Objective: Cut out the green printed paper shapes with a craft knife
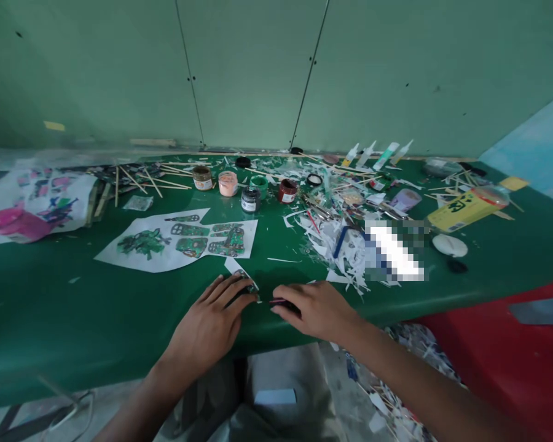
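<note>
My left hand (219,307) rests near the table's front edge, fingers bent over a small cut piece of paper (234,266) and holding it down. Part of a dark printed pattern shows on this piece; the fingers cover the rest. Just to the right, my right hand (311,308) is closed around a thin tool with a pinkish-red edge (279,301). Its kind is mostly hidden by the fingers. Beyond my left hand lies a white sheet (154,263) with green painted pieces and printed shapes on it.
Open paint jars (251,199) stand behind the sheet. Paper scraps (350,255) are heaped at right, near a yellow container (465,209) and a white oval object (449,245). Glue tubes (386,156) stand at the back. A pink bottle (16,224) lies left. More scraps (419,350) sit below the table.
</note>
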`<state>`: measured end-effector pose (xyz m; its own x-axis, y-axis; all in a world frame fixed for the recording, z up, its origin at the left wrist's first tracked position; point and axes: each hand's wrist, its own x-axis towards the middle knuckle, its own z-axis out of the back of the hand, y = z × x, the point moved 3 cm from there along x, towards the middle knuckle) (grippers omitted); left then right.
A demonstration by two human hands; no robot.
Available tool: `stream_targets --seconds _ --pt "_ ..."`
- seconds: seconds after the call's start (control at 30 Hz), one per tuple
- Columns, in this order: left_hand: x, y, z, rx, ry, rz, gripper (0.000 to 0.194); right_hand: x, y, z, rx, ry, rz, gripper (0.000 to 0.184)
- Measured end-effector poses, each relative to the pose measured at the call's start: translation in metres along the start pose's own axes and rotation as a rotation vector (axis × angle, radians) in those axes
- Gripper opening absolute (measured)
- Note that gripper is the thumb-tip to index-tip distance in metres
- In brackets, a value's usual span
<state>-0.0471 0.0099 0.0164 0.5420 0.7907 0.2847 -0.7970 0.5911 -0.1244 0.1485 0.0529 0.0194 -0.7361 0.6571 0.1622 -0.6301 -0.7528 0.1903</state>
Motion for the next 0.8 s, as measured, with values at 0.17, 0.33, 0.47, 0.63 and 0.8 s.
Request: stream_targets --seconds 0.17,0.33,0.47,0.63,0.8 --pt "-0.001 0.000 0.000 -0.004 -0.005 0.013 0.046 -0.007 0.017 -0.010 -0.100 -0.050 0.080 0.039" --pt "-0.002 0.000 -0.001 0.002 -0.021 0.014 0.043 -0.011 0.029 -0.011 -0.184 -0.035 0.078 0.038" --pt "-0.002 -0.001 -0.002 0.035 -0.038 0.057 0.042 -0.010 0.031 -0.013 -0.179 0.005 0.069 0.039" --pt "-0.003 -0.004 -0.003 0.086 -0.061 0.106 0.040 -0.009 0.030 -0.014 -0.203 0.052 0.085 0.041" --pt "-0.003 -0.004 -0.002 0.107 -0.089 0.140 0.039 -0.010 0.030 -0.014 -0.205 0.045 0.098 0.039"
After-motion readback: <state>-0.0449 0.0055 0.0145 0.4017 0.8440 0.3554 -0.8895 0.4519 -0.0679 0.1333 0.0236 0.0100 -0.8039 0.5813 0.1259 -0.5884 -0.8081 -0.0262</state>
